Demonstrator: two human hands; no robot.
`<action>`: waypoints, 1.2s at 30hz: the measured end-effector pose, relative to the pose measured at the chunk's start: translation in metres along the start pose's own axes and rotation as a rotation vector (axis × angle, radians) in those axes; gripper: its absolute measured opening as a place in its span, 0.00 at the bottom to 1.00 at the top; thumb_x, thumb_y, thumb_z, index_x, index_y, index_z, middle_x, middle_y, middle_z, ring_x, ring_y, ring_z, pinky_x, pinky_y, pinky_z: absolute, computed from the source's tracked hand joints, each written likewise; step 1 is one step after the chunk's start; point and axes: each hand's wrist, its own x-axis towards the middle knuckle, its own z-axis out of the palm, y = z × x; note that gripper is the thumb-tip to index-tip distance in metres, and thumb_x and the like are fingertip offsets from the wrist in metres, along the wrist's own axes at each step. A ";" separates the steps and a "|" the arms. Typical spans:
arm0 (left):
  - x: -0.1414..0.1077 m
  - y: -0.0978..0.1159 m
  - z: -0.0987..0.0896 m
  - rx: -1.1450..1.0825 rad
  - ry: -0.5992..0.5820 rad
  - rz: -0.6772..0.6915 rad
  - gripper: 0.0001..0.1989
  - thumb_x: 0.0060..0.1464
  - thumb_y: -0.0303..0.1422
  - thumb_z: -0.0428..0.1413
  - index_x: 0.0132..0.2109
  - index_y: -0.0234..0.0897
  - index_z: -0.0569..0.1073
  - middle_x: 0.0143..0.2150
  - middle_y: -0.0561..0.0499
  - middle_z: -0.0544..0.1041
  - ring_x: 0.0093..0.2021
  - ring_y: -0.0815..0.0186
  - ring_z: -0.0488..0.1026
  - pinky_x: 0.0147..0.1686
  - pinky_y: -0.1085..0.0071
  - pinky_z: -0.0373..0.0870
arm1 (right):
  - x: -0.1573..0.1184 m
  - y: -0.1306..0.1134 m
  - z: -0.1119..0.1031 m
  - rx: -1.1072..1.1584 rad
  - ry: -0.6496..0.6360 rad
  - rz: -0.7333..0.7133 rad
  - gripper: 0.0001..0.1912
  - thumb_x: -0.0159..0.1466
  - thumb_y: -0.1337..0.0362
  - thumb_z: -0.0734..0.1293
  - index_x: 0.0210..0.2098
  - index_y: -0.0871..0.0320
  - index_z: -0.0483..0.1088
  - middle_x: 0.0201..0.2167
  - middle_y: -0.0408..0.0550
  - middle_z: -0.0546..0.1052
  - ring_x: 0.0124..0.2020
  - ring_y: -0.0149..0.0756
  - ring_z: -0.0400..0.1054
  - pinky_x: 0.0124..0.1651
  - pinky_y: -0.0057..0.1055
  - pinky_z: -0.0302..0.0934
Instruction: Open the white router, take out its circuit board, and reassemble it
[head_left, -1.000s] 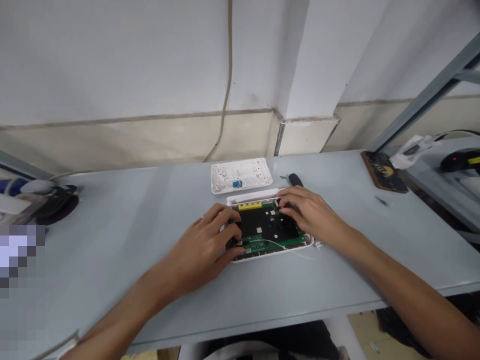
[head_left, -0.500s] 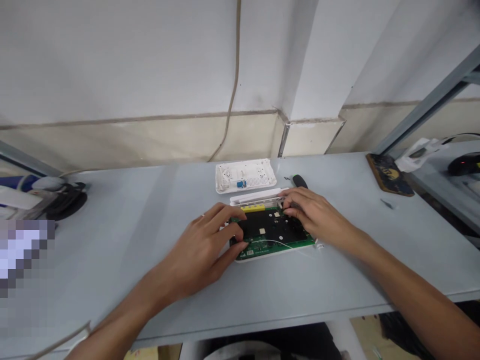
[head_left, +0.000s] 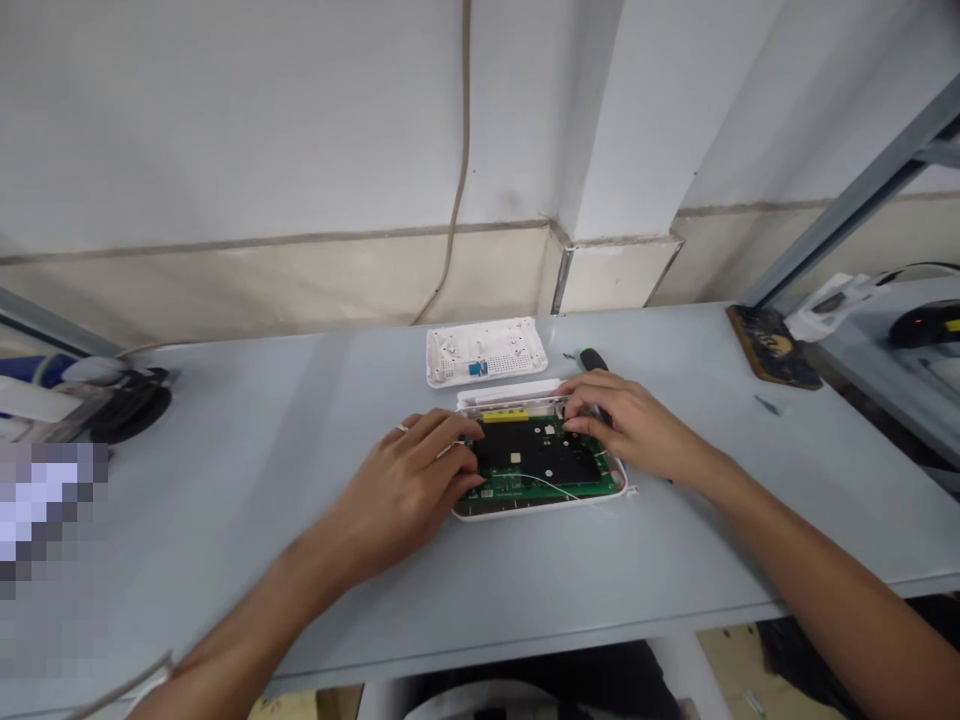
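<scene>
Standing by the bench, I'm watching a person's left hand (head_left: 397, 490) and right hand (head_left: 630, 425) working at a green circuit board (head_left: 536, 490) with a black panel, which is sitting in a shallow white plastic casing (head_left: 525, 514) in the middle of a pale grey table (head_left: 225, 480). The left hand is curving over the board's near-left side with its fingers bent, and the right hand's fingertips are closing on the far-right corner, so both seem to be gripping it, though how firmly I can't tell. A thin white wire (head_left: 544, 485) is lying across the board, and it could snag or tear if the board is lifting unevenly. The yellow connector strip (head_left: 504, 416) is sitting tight against a white plastic strip (head_left: 510, 392), so a crooked pull could catch or crack it. Uneven finger pressure could also be flexing the board, and a slip could be knocking the black-handled screwdriver (head_left: 592, 360) or the white plastic cover (head_left: 480, 352) lying just beyond.
</scene>
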 end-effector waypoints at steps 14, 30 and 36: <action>-0.004 -0.001 0.004 -0.053 -0.028 -0.004 0.09 0.71 0.29 0.51 0.41 0.35 0.74 0.52 0.44 0.80 0.56 0.52 0.78 0.46 0.56 0.82 | 0.002 0.001 0.013 -0.172 0.081 -0.069 0.07 0.75 0.67 0.62 0.40 0.56 0.71 0.47 0.49 0.80 0.50 0.39 0.74 0.47 0.36 0.72; -0.004 -0.009 0.007 -0.143 -0.123 -0.059 0.04 0.68 0.33 0.57 0.42 0.38 0.73 0.59 0.44 0.77 0.65 0.51 0.71 0.57 0.50 0.77 | 0.006 -0.001 0.018 -0.358 0.114 -0.120 0.09 0.71 0.74 0.63 0.36 0.57 0.69 0.37 0.46 0.78 0.39 0.37 0.70 0.36 0.32 0.62; -0.001 -0.011 0.006 -0.158 -0.148 -0.082 0.05 0.67 0.31 0.57 0.39 0.38 0.73 0.62 0.40 0.72 0.66 0.48 0.67 0.56 0.49 0.77 | 0.007 -0.001 0.018 -0.443 0.072 -0.136 0.10 0.68 0.78 0.63 0.36 0.58 0.69 0.38 0.48 0.78 0.39 0.39 0.70 0.38 0.33 0.62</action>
